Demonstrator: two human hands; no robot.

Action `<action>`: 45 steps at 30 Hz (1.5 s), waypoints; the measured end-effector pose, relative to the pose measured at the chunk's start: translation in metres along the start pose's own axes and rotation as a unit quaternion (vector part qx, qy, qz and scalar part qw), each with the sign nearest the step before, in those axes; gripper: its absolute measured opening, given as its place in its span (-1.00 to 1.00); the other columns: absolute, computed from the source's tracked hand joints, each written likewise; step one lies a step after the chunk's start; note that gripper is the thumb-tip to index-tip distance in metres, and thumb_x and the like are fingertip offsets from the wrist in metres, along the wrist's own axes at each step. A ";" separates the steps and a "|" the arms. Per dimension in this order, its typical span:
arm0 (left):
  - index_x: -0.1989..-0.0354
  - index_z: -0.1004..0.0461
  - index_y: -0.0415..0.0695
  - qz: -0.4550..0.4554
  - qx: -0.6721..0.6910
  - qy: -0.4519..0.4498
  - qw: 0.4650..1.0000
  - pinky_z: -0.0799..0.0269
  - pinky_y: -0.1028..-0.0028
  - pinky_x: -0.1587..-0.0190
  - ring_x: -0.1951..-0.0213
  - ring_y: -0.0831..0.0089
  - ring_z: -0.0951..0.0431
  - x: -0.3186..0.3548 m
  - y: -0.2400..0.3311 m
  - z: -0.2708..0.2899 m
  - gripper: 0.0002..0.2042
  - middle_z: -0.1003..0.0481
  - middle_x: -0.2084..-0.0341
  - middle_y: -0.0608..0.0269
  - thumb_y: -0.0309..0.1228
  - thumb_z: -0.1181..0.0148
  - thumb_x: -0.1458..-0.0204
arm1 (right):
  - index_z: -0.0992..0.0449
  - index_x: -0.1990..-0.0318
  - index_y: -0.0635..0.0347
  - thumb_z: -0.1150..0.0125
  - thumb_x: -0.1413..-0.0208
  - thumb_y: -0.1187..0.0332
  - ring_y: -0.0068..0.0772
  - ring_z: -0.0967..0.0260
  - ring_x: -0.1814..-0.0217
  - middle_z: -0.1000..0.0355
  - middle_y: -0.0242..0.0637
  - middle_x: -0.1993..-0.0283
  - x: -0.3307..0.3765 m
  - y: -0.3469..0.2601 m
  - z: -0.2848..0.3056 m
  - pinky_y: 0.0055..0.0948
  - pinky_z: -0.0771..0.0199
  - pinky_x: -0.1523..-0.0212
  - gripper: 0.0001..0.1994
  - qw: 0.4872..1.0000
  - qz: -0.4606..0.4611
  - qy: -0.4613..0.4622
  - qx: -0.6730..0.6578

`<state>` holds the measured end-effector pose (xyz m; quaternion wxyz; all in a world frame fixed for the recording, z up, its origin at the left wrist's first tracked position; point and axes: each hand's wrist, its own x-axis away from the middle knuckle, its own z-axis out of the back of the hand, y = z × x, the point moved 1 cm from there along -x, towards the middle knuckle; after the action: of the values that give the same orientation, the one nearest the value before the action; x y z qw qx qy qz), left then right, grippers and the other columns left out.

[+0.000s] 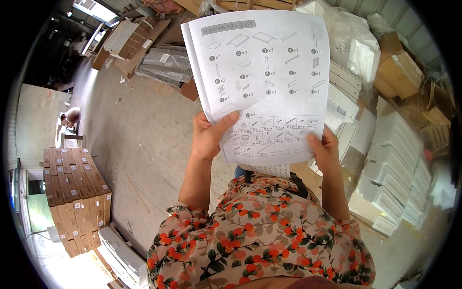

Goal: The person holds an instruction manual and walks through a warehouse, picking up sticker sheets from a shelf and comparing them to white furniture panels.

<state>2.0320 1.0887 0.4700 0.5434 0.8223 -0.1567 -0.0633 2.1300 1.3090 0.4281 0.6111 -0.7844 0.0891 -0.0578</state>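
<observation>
A white instruction booklet (269, 62) is held up in front of me, its page printed with small line drawings of parts and a grid of hardware below. My left hand (208, 136) grips its lower left edge, thumb on top of the page. At the lower right edge my right hand (325, 149) pinches the paper, thumb on the front. The fingers behind the sheets are hidden. Another printed sheet (269, 169) shows beneath the booklet's bottom edge, close to my floral top.
Stacked brown cartons (77, 192) stand on the left. White foam-like blocks (392, 168) and pale panels (344, 82) lie on the right, below an open cardboard box (397, 67). Plastic-wrapped goods (166, 65) sit at the far left. A person (71, 120) is near the left wall.
</observation>
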 end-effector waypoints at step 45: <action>0.34 -0.36 -0.36 0.001 -0.002 0.010 1.000 -0.42 0.51 0.42 0.44 0.42 -0.46 -0.002 0.002 -0.007 -0.81 -0.43 0.42 0.05 -0.60 -0.08 0.20 | -0.15 0.02 0.29 0.17 -0.02 0.41 -0.36 -0.12 0.01 -0.13 -0.19 -0.01 0.006 -0.003 0.018 -0.41 -0.17 0.08 -0.67 0.992 0.094 0.082 -0.016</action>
<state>2.0322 1.0948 0.4747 0.5469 0.8216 -0.1514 -0.0547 2.1395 1.3257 0.4268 0.5916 -0.7750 0.2131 -0.0633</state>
